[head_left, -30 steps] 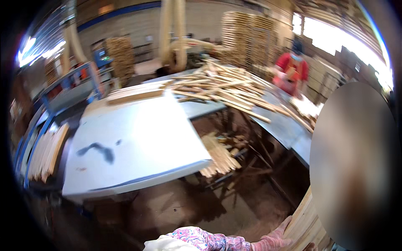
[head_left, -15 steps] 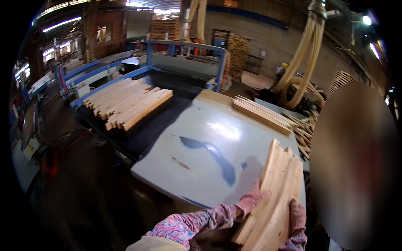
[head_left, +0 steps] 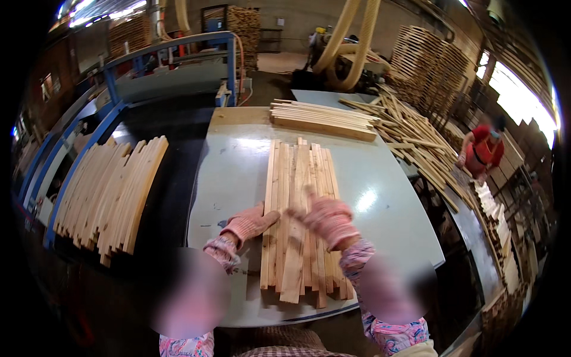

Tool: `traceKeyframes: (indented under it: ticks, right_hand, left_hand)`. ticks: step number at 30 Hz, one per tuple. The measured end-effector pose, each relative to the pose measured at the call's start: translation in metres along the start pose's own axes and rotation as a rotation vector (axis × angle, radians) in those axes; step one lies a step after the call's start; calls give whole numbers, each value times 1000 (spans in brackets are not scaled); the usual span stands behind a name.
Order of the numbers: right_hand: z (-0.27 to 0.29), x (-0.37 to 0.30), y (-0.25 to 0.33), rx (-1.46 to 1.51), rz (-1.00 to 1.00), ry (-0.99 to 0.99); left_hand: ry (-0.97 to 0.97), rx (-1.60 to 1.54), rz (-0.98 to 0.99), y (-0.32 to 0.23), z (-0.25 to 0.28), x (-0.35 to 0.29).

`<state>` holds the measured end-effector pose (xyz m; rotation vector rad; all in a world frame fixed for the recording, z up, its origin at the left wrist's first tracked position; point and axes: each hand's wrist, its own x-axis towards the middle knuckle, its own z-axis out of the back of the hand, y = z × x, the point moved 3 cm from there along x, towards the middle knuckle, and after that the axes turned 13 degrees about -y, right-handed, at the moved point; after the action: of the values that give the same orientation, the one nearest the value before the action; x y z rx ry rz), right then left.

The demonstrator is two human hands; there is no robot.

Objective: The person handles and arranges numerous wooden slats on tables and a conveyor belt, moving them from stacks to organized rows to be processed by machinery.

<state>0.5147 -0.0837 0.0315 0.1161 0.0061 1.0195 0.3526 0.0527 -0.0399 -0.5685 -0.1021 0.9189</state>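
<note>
A spread of loose pale wooden strips [head_left: 291, 250] lies lengthwise in front of me on the grey tabletop [head_left: 238, 172], their ends uneven. My left hand [head_left: 250, 222], in a pink glove with bare fingertips, rests against the left side of the strips. Its fingers are outstretched, some tips touching the outer strip. Across the upper right part of the strips reaches my right hand [head_left: 328, 220], in a matching glove, slightly blurred. Its fingers are apart and point left over one wider strip, with nothing gripped in them.
Another row of strips [head_left: 113, 196] lies on the black conveyor belt [head_left: 172, 131] at left, before a blue machine frame [head_left: 172, 41]. A neat strip stack [head_left: 324, 122] sits at the table's far edge. Right are a loose strip pile [head_left: 416, 137] and a co-worker in red [head_left: 483, 152].
My view has turned right. The strips my hands held together at the table's right edge now lie flat and spread before me, and both hands have loosened from them.
</note>
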Motion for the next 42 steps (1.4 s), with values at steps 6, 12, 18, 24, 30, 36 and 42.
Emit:
traceKeyframes:
  ticks: [6, 12, 18, 24, 30, 36, 42]
  right_hand:
    - [3, -9, -1, 411, -106, 65]
    - [-17, -29, -169, 857, -386, -235]
    - [-38, -60, -150, 335, -155, -70]
    - [26, -67, -72, 341, -112, -172]
    - [7, -49, 50, 605, 17, 226]
    - [-26, -28, 143, 229, -14, 150]
    - [-60, 2, 275, 447, 256, 150]
  left_hand:
    - [-41, -135, 20, 2, 13, -47]
    - [-88, -1, -332, -35, -9, -149]
    - [-211, 262, -320, -64, -39, -195]
    - [-296, 290, -281, -40, -25, -192]
    - [-281, 281, -239, 9, 3, -188]
    - [-331, -30, -50, 65, 41, -192]
    - [-384, -11, 5, 177, 98, -218]
